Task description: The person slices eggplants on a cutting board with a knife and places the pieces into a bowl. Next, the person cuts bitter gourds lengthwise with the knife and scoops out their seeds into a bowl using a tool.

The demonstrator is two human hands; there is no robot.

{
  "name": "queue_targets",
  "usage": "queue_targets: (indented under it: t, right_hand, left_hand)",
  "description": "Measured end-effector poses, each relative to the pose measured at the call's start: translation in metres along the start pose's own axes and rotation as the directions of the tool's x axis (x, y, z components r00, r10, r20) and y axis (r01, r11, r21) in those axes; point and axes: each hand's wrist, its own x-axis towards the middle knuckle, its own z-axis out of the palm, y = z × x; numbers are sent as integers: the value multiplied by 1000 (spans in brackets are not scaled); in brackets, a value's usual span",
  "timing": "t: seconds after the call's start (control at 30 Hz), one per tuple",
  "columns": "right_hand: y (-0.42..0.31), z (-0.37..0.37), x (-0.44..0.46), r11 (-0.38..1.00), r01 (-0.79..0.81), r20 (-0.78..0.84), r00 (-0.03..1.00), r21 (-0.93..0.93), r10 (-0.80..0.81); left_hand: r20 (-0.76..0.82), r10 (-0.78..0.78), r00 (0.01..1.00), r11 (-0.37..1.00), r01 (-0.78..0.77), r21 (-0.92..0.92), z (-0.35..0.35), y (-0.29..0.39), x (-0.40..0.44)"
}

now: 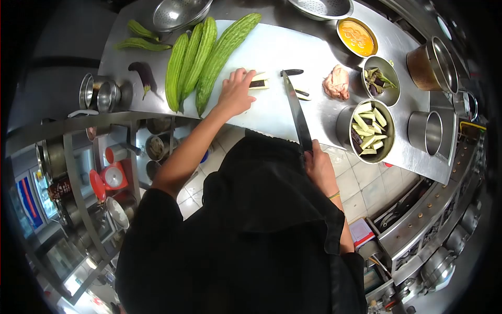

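Observation:
On the white cutting board [274,47], my left hand [238,92] rests its fingers on pale, dark-skinned eggplant pieces [259,84]. The fingers of my right hand [320,166] are wrapped round the handle of a long knife [298,111]. The blade points away from me over the board, its tip beside a dark-skinned strip [293,71]. Another cut piece [303,95] lies just right of the blade. Several long green gourds [226,60] lie left of the board and across its edge. Cut eggplant sticks fill a steel pot [387,153] at the right.
A whole eggplant [142,76] and small green gourds [144,44] lie at the left. Right of the board are a pinkish lump [337,82], a bowl of trimmings [393,94] and an orange-filled bowl [357,37]. Colanders [180,12] stand at the back.

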Motion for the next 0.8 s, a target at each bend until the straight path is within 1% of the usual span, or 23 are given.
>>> queue_targets:
  t: [0.03, 0.1, 0.13, 0.17, 0.23, 0.27, 0.33, 0.37, 0.4, 0.43, 0.47, 0.53, 0.6, 0.63, 0.7, 0.73, 0.77, 0.8]
  right_hand:
    - [-3, 3, 2, 1000, 1, 11, 1000, -11, -1]
    - [-7, 11, 8, 997, 35, -1, 999, -67, -35]
    - [-9, 13, 13, 996, 43, 8, 999, -77, -43]
    - [-12, 17, 16, 995, 22, 24, 1000, -100, -20]
    - [-17, 24, 22, 992, 0, 48, 999, -130, 6]
    - [-20, 27, 27, 987, -8, 32, 999, -161, 14]
    - [-28, 31, 34, 979, -18, 18, 1000, -204, 22]
    - [-34, 33, 37, 973, -68, 35, 996, -221, 78]
    - [-40, 34, 39, 964, -119, 51, 990, -238, 134]
    - [-44, 34, 39, 962, -117, 53, 990, -246, 134]
    - [-48, 34, 38, 963, -97, 62, 991, -252, 116]
    - [-52, 32, 34, 961, -78, 73, 992, -264, 100]
    - [-58, 28, 32, 971, -93, 17, 995, -222, 99]
    - [-64, 26, 29, 970, -96, 17, 995, -225, 102]
    - [-82, 23, 25, 964, -72, 78, 992, -257, 95]
    - [-89, 25, 25, 950, -86, 112, 986, -301, 125]
    - [-90, 29, 25, 949, -90, 111, 985, -303, 129]
    - [-89, 33, 27, 945, -54, 122, 988, -322, 98]
  left_hand:
    - [0, -10, 1000, 1000, 10, -13, 2, -7, -7]
    - [-147, -45, 988, 944, -6, -329, 3, -25, -21]
    - [-138, -103, 985, 923, 43, -382, 2, -30, -30]
    - [-142, -115, 983, 920, 51, -389, 4, -35, -35]
    - [-228, -116, 967, 889, -2, -457, 11, -43, -44]
    - [-229, -122, 966, 885, 2, -465, 14, -46, -44]
    - [-298, -69, 952, 898, -71, -434, 18, -47, -41]
    - [-301, -75, 951, 894, -69, -442, 21, -48, -38]
    - [-291, -28, 956, 904, -101, -416, 24, -49, -35]
    - [-280, 20, 960, 912, -132, -388, 27, -51, -32]
    - [-282, 15, 959, 910, -131, -394, 31, -53, -30]
    - [-366, 87, 927, 945, -193, -264, 36, -55, -27]
    - [-371, 55, 927, 941, -173, -292, 35, -55, -28]
    - [-371, 30, 928, 936, -156, -316, 31, -54, -28]
    - [-350, 34, 936, 942, -148, -303, 17, -53, -27]
    - [-330, 36, 943, 950, -136, -282, 12, -52, -27]
    - [-328, 38, 944, 949, -137, -285, 11, -53, -24]
    - [-341, 39, 939, 944, -147, -296, 10, -55, -21]
